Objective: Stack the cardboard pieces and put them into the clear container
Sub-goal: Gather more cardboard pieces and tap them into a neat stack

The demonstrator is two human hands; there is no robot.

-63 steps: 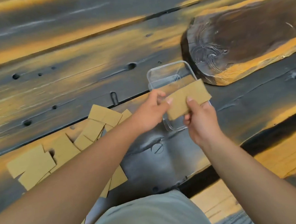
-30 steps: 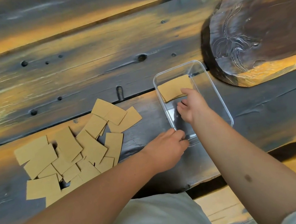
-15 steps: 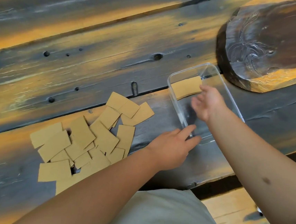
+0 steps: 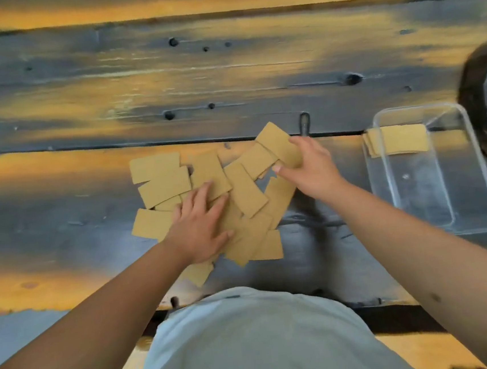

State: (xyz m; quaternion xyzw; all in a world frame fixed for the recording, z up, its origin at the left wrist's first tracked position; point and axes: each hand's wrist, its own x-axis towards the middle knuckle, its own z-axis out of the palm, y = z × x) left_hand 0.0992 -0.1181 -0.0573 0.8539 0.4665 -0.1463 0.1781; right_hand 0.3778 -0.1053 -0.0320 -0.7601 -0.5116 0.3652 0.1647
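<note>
A loose pile of cardboard pieces (image 4: 207, 193) lies spread on the dark wooden bench (image 4: 226, 76), overlapping at many angles; the left hand (image 4: 200, 224) rests flat on the pile's near side, fingers straight and slightly spread, pressing the pieces down; the right hand (image 4: 306, 168) is at the pile's far right edge, thumb and fingers pinching one piece (image 4: 277, 145) that sits tilted above its neighbours; the clear container (image 4: 436, 225) stands on the bench to the right of the pile, well apart from both hands, long side running away from the person; a small stack (image 4: 396, 143) lies flat in its far end; a dark wooden slab (image 4: 478, 102) shows at the right edge just beyond the container
</note>
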